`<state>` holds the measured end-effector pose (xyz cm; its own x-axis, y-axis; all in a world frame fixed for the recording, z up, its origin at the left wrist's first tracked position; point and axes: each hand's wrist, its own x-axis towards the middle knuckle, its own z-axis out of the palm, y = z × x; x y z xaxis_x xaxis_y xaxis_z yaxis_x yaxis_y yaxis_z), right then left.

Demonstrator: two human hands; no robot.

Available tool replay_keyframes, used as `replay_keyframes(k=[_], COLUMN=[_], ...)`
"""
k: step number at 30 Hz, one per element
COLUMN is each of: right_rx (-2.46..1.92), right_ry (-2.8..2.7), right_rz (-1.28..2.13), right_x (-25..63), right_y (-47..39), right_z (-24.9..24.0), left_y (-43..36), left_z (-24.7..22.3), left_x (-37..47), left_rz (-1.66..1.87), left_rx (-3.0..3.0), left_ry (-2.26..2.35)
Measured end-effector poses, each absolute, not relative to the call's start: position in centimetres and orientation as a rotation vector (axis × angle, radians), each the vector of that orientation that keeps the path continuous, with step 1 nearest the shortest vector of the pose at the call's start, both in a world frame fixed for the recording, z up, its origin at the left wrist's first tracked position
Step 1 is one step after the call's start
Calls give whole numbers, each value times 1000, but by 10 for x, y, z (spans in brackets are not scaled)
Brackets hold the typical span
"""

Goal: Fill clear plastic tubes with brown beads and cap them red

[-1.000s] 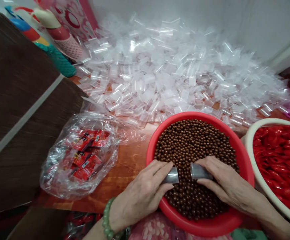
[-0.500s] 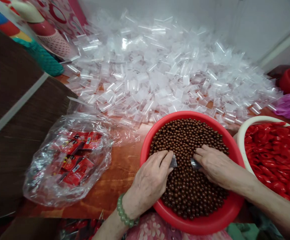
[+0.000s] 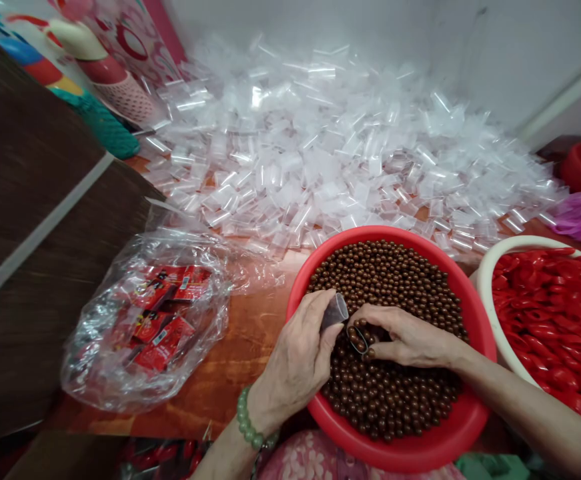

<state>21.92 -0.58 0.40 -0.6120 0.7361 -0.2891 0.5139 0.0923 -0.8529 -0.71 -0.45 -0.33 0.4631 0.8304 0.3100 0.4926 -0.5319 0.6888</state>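
A red basin (image 3: 480, 333) holds a mass of small, shiny brown balls (image 3: 395, 407). Over its left side, my left hand (image 3: 303, 353) is closed around a clear plastic sleeve (image 3: 337, 308), whose open mouth tilts up and to the right. My right hand (image 3: 405, 337) grips a second clear sleeve (image 3: 357, 340) with several brown balls in its mouth. The two sleeves are close together but apart, just above the balls. A green bead bracelet (image 3: 247, 423) is on my left wrist.
Behind the basin lies a large heap of clear plastic sleeves (image 3: 310, 153). A white tub (image 3: 487, 293) of red plastic pieces (image 3: 545, 320) stands at right. On the left are a clear bag (image 3: 90, 360) with red packets (image 3: 165, 343) and a dark brown box (image 3: 35, 200).
My hands have drawn closer together. The left sleeve has turned so its mouth faces up. The right sleeve has come up with brown balls in it.
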Motion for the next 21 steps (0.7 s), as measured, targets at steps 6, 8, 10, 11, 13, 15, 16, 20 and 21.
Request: replay_keyframes(k=[6,8,10,11,13,15,16,20,21], right_rx=[-1267,-1264,-1248,-1240,-1234,-1214,-1193,-1134,-1137], right_ry=[-1794,-1806,-1802,-1797,-1814,-1830,-1828,-1857,-1877], right_rz=[1734,1688,1642,1628,1611,1606,1600,1493,1441], right_x=[230,234,238,240,241,240,238,232,231], right_y=[-13,-16,-18,-18,-19,-19,-19,-21,-22], right_z=[18,20,22,23,24,25,25,24,23], left_y=[-3,-3,-4,-5,-9,-14,-16,-19,-18], left_z=[-4,-3,0,1,3,4,5,5,5], left_x=[0,2,3,3,3,5,7,17,19], left_rz=[695,630,587,582,596,610,614,643,653], left_rx=[2196,2215,2213,2197,2121,1985,1908,1695,1669], left_ry=[1093,1072,1029,1003,950,905,892,892,900])
